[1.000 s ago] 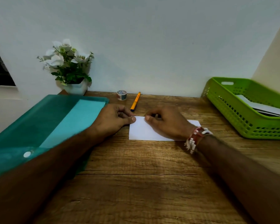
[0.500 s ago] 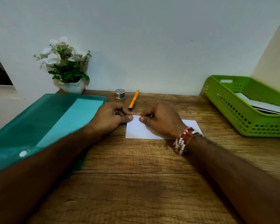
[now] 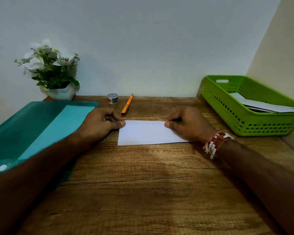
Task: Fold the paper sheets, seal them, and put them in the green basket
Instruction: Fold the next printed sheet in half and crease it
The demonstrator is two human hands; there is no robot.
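Note:
A folded white paper sheet [image 3: 146, 133] lies flat on the wooden desk [image 3: 143, 184] in front of me. My left hand [image 3: 100, 122] pinches its far left corner, thumb tip on the paper and fingers curled. My right hand [image 3: 188, 124] pinches the far edge near the right end, with its thumb on top and the heel of the hand covering the sheet's right end. The green basket [image 3: 244, 122] stands at the right against the wall, with white folded sheets [image 3: 261, 104] inside it.
A small tape roll [image 3: 112, 98] and an orange pen [image 3: 127, 104] lie near the wall behind the sheet. A teal plastic folder [image 3: 32, 129] covers the desk's left side under my left forearm. A white flower pot [image 3: 53, 70] stands in the back left corner.
My right hand has slid to the right along the sheet's far edge, away from my left hand, uncovering the sheet's middle. My left hand has stayed at the left corner.

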